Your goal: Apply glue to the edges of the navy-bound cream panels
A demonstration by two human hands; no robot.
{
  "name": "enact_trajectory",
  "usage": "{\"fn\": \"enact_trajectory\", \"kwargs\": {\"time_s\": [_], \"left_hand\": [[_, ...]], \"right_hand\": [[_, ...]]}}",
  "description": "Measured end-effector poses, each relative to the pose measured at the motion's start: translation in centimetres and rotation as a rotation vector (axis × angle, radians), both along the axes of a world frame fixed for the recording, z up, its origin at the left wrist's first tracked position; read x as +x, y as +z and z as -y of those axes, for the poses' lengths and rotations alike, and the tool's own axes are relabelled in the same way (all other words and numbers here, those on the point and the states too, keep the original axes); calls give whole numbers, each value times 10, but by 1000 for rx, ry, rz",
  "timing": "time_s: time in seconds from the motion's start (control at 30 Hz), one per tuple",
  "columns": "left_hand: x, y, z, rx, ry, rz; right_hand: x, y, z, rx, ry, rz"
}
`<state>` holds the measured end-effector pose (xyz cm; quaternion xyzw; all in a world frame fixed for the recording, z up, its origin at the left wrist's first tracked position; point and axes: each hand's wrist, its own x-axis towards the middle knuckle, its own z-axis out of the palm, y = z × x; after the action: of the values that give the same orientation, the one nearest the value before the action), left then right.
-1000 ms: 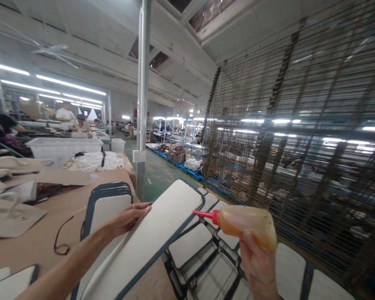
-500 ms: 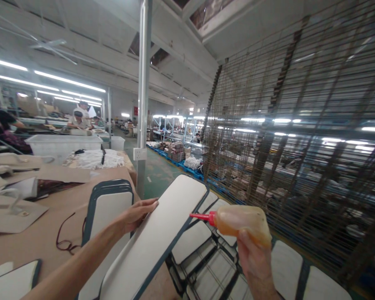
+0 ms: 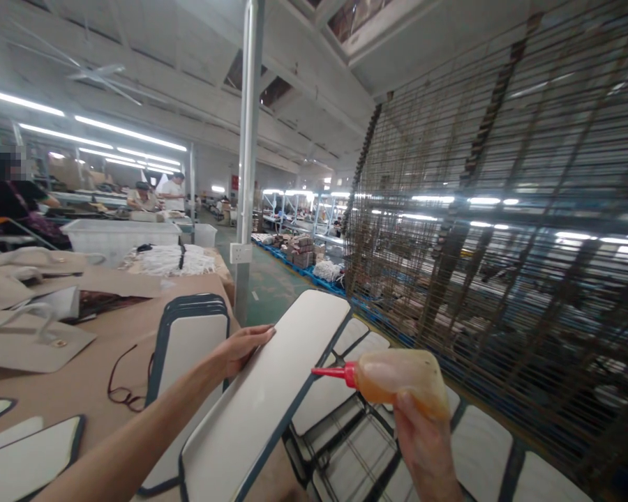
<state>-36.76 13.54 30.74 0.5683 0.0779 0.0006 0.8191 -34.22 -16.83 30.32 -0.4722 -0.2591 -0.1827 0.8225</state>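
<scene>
My left hand (image 3: 243,345) grips the left edge of a long white panel with a dark blue border (image 3: 272,390), holding it tilted up over the edge of the table. My right hand (image 3: 423,439) is wrapped round a squeeze bottle of amber glue (image 3: 402,373). Its red nozzle (image 3: 329,372) points left and touches the panel's right edge. A stack of similar white panels (image 3: 188,348) lies on the brown table (image 3: 84,376) just left of my left hand.
More bordered panels (image 3: 340,397) lie on a wire rack shelf below the bottle. A tall wire drying rack (image 3: 502,230) fills the right side. A steel post (image 3: 248,160) stands behind the table. Beige bag pieces (image 3: 26,335), a cord loop (image 3: 125,380) and other workers (image 3: 10,202) are at the left.
The panel has tilted up more steeply and shifted slightly left. The bottle has dropped a little, its nozzle sliding down along the panel's right edge. The camera has turned slightly.
</scene>
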Motion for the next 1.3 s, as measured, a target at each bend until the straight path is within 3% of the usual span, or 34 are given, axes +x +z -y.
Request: {"fn": "enact_trajectory", "kwargs": {"time_s": [0.27, 0.67, 1.0, 1.3], "left_hand": [[5, 3, 6, -4, 78, -20], [8, 13, 10, -28, 158, -62], [12, 16, 2, -24, 198, -90], [14, 15, -11, 9, 220, -100]], "right_hand": [[0, -10, 1, 11, 43, -38], [-10, -9, -2, 12, 79, -69], [-7, -35, 0, -69, 255, -71], [-43, -19, -23, 13, 155, -347]]}}
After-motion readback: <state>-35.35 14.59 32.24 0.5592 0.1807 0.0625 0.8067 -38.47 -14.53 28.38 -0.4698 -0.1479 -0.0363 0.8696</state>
